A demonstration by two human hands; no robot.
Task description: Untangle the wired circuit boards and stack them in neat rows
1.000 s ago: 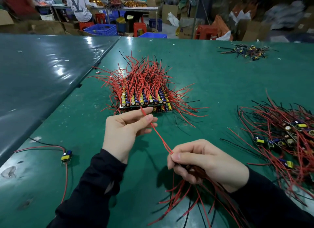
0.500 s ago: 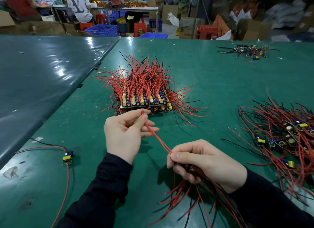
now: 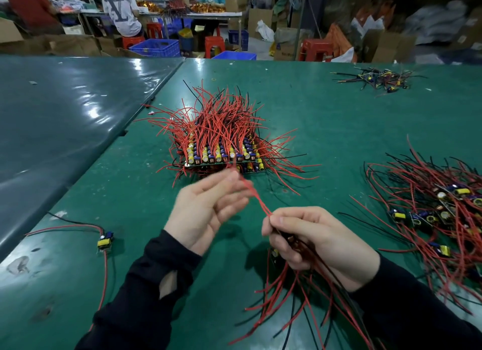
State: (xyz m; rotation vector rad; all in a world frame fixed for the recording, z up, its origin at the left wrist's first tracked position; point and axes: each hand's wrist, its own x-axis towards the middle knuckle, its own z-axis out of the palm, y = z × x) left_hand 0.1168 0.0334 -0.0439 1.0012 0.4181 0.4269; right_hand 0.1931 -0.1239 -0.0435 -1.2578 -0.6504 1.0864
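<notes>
Both hands work in the head view. Right hand (image 3: 310, 241), at 5 o'clock, clutches a bundle of wired boards (image 3: 289, 248), red leads (image 3: 255, 197) running up to the left hand (image 3: 206, 206), blurred; its fingers look loosely extended around them, grip uncertain. Just beyond, at 12 o'clock, stands the neat stack (image 3: 224, 156) on the table (image 3: 339, 130); a tangled pile (image 3: 433, 214) lies at 3 o'clock. A hard pull could tear leads off boards, or a flicking lead could snag the stack's wires and topple its rows.

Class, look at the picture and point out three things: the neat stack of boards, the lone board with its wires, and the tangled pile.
neat stack (image 3: 221, 157), head view, front row of capacitors.
lone board (image 3: 105, 241), head view, yellow component.
tangled pile (image 3: 433, 211), head view, middle of the heap.
</notes>
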